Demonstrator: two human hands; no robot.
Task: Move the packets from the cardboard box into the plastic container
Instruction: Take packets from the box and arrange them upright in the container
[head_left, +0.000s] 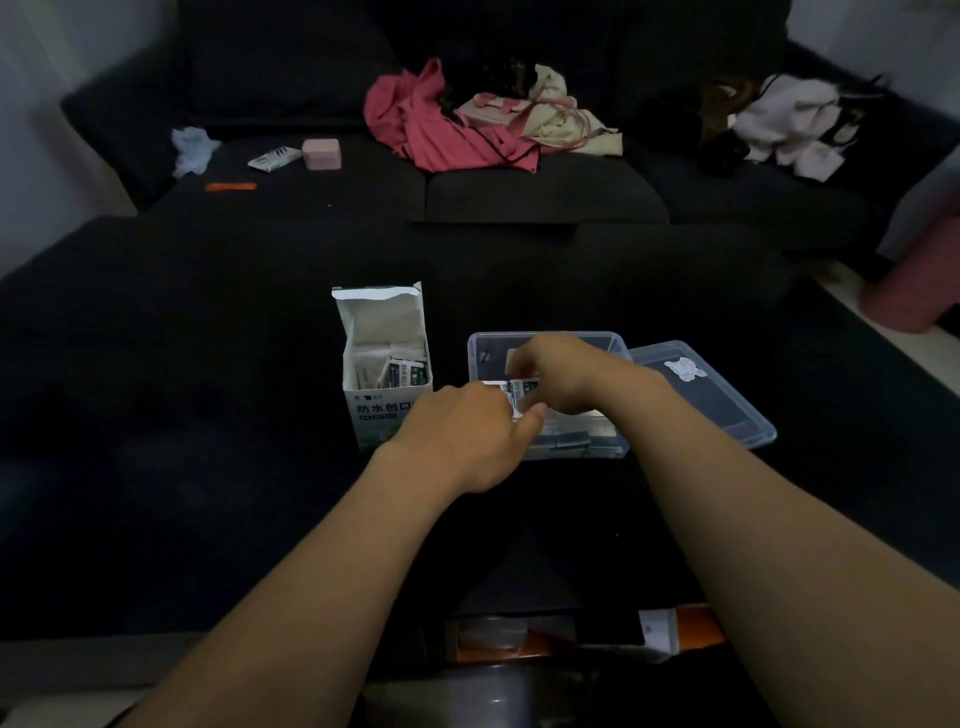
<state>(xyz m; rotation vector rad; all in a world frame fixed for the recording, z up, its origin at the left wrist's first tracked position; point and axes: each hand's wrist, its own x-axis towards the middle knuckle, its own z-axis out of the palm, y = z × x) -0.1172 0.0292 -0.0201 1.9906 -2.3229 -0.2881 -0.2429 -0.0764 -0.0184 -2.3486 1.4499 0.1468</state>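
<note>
A white cardboard box (382, 358) with a torn-open top stands on the dark surface, with several packets (405, 373) still inside. To its right sits a clear plastic container (488, 345) holding several packets (571, 440) at its near end. My left hand (462, 436) and my right hand (563, 374) meet over the container's near left corner. Both pinch the same small stack of white packets (519, 397). My hands hide most of that stack.
The container's clear lid (711, 392) lies just right of it, leaning against its side. A dark sofa behind carries pink clothes (436, 127), a pink case (322, 153), a white packet (274, 157) and an orange strip (231, 186). A pink stool (914, 280) stands at far right.
</note>
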